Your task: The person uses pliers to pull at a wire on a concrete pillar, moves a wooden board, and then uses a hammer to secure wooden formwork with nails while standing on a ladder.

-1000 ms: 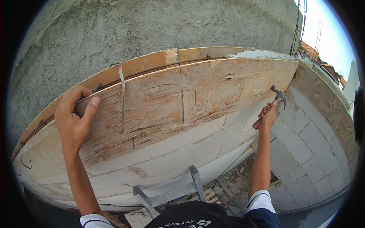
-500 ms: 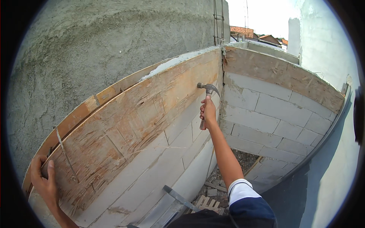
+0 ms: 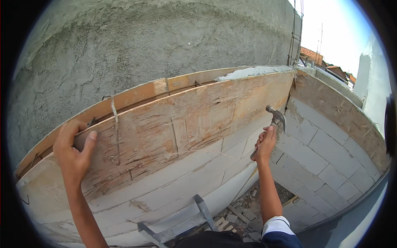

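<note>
My right hand (image 3: 265, 144) is wrapped round the handle of a claw hammer (image 3: 276, 118), held up in front of a long plywood board (image 3: 198, 113). The hammer's striking face points left toward the board; I see no clear contact. My left hand (image 3: 74, 153) grips the board's top edge, its fingers hooked over into the gap and the thumb on the front face. A second orange-brown board (image 3: 136, 96) runs behind, with a narrow gap between the two. A bent wire tie (image 3: 115, 124) hangs over the top edge beside my left hand.
A rough grey cement wall (image 3: 157, 45) rises behind the boards. Pale blocks (image 3: 324, 153) form the wall at right, topped by another board (image 3: 339, 103). Below are a metal ladder top (image 3: 182, 227) and rubble (image 3: 248, 211). Steel rods (image 3: 295, 35) stand at the corner.
The view has swung left, so the boards and both hands sit farther right in the picture. My right hand still holds the hammer, now more tilted. My left hand remains on the board's edge.
</note>
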A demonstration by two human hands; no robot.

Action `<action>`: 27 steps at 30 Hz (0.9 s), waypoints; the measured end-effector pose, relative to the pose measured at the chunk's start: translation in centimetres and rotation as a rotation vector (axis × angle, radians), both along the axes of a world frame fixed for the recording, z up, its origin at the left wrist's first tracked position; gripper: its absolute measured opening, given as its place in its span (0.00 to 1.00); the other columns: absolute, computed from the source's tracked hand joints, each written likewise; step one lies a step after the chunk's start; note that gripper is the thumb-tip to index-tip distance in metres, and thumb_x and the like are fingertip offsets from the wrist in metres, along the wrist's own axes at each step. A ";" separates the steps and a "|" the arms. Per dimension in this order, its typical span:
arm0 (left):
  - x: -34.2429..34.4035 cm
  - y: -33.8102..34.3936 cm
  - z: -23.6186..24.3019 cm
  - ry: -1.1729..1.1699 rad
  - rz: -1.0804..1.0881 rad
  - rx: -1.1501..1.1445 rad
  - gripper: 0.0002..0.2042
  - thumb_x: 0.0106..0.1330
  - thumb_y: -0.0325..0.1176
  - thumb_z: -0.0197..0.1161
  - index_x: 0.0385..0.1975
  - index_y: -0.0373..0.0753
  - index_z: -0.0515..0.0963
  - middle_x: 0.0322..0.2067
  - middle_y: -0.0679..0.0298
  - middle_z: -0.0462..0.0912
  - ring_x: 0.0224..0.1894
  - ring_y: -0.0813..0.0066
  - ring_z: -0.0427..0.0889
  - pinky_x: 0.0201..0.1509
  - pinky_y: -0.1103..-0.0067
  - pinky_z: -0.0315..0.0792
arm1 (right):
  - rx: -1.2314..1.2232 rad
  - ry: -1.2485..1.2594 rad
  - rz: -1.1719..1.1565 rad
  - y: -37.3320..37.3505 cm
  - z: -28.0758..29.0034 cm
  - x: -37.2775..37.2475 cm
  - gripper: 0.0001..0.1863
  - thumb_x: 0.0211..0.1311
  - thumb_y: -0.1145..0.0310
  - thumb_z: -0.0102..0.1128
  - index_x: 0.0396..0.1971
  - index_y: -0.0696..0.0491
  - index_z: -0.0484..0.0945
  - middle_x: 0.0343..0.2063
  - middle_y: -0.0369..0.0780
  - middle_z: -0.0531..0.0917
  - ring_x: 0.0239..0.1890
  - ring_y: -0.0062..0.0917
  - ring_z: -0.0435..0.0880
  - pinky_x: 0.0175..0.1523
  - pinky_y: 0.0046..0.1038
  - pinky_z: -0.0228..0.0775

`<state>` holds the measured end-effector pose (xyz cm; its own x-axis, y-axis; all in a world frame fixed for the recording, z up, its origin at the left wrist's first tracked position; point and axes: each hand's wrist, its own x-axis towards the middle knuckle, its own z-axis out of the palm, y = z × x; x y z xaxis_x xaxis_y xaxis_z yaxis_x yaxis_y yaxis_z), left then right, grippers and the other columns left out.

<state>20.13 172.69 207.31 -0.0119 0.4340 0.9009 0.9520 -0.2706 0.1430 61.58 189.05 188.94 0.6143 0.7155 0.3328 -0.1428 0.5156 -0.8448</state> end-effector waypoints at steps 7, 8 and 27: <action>-1.0 0.9 0.4 0.167 -0.022 0.107 0.13 0.48 0.42 0.65 0.22 0.39 0.75 0.20 0.65 0.74 0.24 0.67 0.72 0.27 0.74 0.65 | 0.057 -0.159 0.061 -6.3 -2.5 -4.8 0.17 0.68 0.52 0.39 0.39 0.51 0.67 0.17 0.28 0.58 0.14 0.08 0.54 0.14 0.12 0.46; -1.1 0.4 0.4 0.180 -0.016 0.141 0.13 0.48 0.42 0.65 0.22 0.39 0.75 0.20 0.65 0.73 0.24 0.67 0.71 0.27 0.74 0.65 | 0.059 -0.186 0.068 -6.5 -3.0 -5.7 0.17 0.68 0.52 0.39 0.40 0.51 0.67 0.17 0.28 0.59 0.14 0.07 0.54 0.14 0.11 0.45; -2.2 0.1 -1.1 0.125 -0.126 0.220 0.14 0.48 0.43 0.64 0.22 0.39 0.72 0.24 0.60 0.71 0.33 0.63 0.72 0.33 0.71 0.63 | -0.089 -0.640 -0.107 -5.1 -4.6 -8.3 0.20 0.61 0.73 0.51 0.51 0.66 0.65 0.42 0.54 0.76 0.41 0.43 0.77 0.48 0.37 0.70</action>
